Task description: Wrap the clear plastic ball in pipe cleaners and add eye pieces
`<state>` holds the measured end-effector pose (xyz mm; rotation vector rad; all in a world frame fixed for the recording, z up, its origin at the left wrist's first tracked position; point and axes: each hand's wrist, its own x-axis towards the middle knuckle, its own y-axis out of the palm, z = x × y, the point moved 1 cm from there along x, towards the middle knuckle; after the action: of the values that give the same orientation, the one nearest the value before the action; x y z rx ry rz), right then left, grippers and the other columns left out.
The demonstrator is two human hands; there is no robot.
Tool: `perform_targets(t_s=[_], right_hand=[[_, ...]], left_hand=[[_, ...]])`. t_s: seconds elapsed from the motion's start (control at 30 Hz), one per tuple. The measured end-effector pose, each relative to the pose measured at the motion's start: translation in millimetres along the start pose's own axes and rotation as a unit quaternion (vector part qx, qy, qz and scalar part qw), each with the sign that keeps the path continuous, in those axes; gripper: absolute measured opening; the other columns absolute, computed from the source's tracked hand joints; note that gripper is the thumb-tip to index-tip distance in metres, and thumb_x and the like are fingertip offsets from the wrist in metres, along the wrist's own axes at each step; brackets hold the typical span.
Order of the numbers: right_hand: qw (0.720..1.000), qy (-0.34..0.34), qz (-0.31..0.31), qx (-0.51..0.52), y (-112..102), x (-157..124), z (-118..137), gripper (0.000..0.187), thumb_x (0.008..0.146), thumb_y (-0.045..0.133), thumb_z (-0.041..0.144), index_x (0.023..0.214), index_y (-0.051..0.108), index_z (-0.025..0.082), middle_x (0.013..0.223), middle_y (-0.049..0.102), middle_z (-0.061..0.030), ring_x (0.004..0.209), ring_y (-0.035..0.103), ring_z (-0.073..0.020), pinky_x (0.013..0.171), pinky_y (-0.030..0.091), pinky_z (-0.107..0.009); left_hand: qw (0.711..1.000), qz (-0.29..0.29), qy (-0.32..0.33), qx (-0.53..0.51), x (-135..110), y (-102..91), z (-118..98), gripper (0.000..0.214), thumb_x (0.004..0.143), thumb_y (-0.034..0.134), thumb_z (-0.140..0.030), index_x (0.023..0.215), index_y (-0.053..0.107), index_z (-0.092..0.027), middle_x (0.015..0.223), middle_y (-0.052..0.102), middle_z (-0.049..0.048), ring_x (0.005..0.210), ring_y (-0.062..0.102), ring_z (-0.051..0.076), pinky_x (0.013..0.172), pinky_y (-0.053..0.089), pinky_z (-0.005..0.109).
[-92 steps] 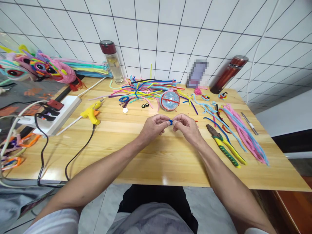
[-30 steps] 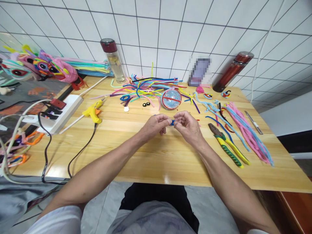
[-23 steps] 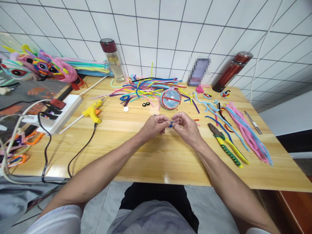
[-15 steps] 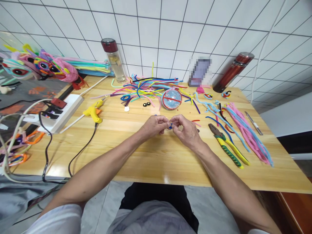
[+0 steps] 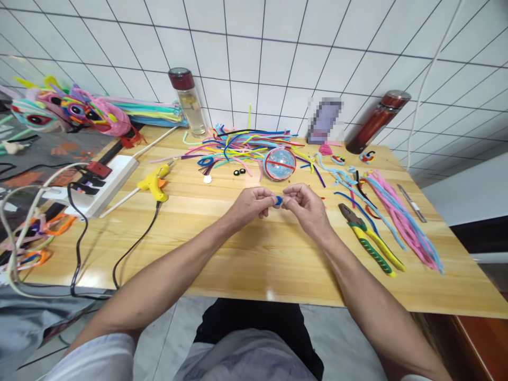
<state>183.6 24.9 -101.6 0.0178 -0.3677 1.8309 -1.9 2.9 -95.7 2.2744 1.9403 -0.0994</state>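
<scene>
Between my fingertips, over the middle of the table, is a small coil of blue pipe cleaner. My left hand pinches it from the left, thumb and forefinger pressed together. From the other side my right hand touches its edge with closed thumb and fingertips. Just beyond the hands lies a round ball-like piece of light blue pipe cleaner with a red rim and bar. Two small black rings and a white disc lie to its left.
A heap of coloured pipe cleaners lies at the back. Pliers, a pink and blue bundle and a craft knife are on the right. A yellow glue gun, a power strip and cables occupy the left. Two bottles stand behind.
The blue coil shows more between my fingertips than before. My right hand's fingers have lifted and shifted slightly, while the left stays nearly in place. The view has tilted a little.
</scene>
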Motion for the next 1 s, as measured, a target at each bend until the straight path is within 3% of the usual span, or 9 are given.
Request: perform_targets(t_s=[0.23,0.4,0.57,1.0], right_hand=[[0.999,0.039,-0.007,-0.003,-2.0,2.0,0.4,0.017,0.085,0.068,0.038,0.085,0.065,0.021,0.066,0.065,0.0029,0.059,0.061,-0.0136,0.062,0.050,-0.028],[0.997,-0.042,0.004,-0.058,0.0,-1.6,-2.4,0.024,0.088,0.069,0.035,0.108,0.069,0.022,0.088,0.072,-0.0016,0.076,0.068,-0.0168,0.070,0.054,-0.031],[0.981,-0.130,0.023,-0.142,0.4,-1.8,3.5,0.021,0.089,0.072,0.033,0.109,0.073,0.026,0.092,0.070,-0.0038,0.081,0.067,-0.0187,0.076,0.057,-0.034],[0.982,-0.131,0.005,-0.134,0.0,-0.8,3.2,0.017,0.092,0.070,0.037,0.104,0.077,0.026,0.089,0.072,-0.0043,0.076,0.067,-0.0181,0.074,0.059,-0.035]], left_hand=[[1.000,-0.005,0.001,-0.008,-1.2,2.4,0.8,0.023,0.076,0.076,-0.035,0.081,0.069,-0.014,0.066,0.067,0.0001,0.052,0.052,0.008,0.050,0.042,0.021],[1.000,0.002,-0.001,-0.021,-0.4,3.0,3.7,0.025,0.075,0.078,-0.037,0.081,0.067,-0.016,0.059,0.061,-0.0026,0.051,0.052,0.009,0.050,0.041,0.022],[0.999,0.003,-0.006,-0.048,-0.3,1.9,1.8,0.027,0.074,0.077,-0.040,0.075,0.065,-0.016,0.053,0.054,-0.0043,0.048,0.045,0.007,0.049,0.033,0.021],[0.997,0.000,-0.018,-0.076,-4.5,6.4,0.5,0.027,0.073,0.076,-0.039,0.072,0.062,-0.016,0.051,0.048,-0.0060,0.047,0.039,0.006,0.048,0.028,0.021]])
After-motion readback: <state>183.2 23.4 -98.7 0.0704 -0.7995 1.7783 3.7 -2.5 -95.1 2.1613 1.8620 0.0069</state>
